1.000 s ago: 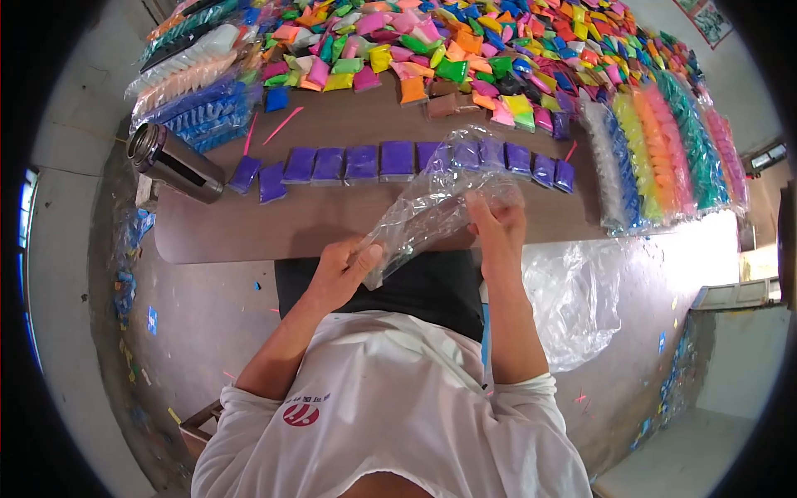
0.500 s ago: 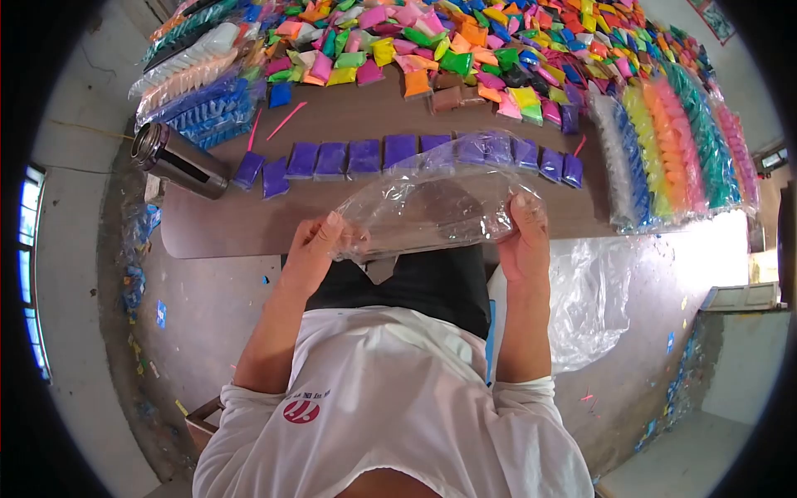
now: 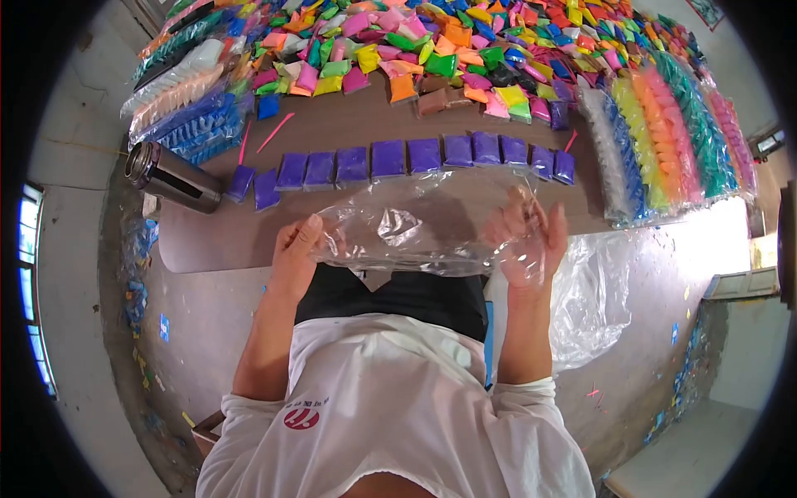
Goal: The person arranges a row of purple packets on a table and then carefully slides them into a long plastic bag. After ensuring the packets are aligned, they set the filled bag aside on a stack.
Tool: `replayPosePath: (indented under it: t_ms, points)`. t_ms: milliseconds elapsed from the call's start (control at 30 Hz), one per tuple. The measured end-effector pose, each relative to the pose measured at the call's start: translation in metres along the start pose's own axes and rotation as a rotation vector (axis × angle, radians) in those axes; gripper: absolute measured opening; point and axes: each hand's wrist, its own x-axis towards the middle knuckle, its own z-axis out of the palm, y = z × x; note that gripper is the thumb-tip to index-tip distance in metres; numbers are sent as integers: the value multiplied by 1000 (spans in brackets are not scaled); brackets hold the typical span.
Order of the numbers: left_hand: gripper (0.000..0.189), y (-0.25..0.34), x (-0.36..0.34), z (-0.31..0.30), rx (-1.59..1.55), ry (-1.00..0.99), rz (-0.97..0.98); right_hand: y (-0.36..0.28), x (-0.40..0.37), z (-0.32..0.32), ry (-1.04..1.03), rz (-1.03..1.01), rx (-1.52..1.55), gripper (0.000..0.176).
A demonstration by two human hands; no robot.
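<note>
A clear plastic bag [image 3: 415, 224] is stretched sideways above the front edge of the brown table [image 3: 199, 249]. My left hand [image 3: 299, 249] pinches its left end between thumb and fingers. At the other end, my right hand [image 3: 527, 236] has its fingers spread, partly seen through the film, seemingly inside or behind the bag's opening. Beyond the bag, a row of purple packets [image 3: 353, 164] lies across the table.
Many colourful packets [image 3: 440, 65] are heaped at the back. Bagged strips stand at left [image 3: 199, 124] and right [image 3: 656, 149]. A steel flask [image 3: 178, 178] lies at the left. Pink sticks [image 3: 276, 133] lie near it. More clear plastic [image 3: 585, 307] hangs at the right.
My right hand has opened from its grip and its fingers now spread at the bag's end. The bag has come slightly lower, and my left hand still holds its end.
</note>
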Motion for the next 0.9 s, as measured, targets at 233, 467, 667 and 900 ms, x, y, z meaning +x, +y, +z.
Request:
replayPosePath:
  t_ms: [233,467,667,900]
  points:
    - [36,-5,-4,-13,-137,136,-30,4,-2,22,101,-127,-507,23]
    - [33,-1,-4,-11,-153,113,-15,-3,7,24,-92,8,-332,31]
    - [35,5,0,-12,-152,226,-20,-11,5,37,-208,-196,-549,29]
    - [52,10,8,-28,-93,36,20,-25,-21,93,-121,-928,-1369,13]
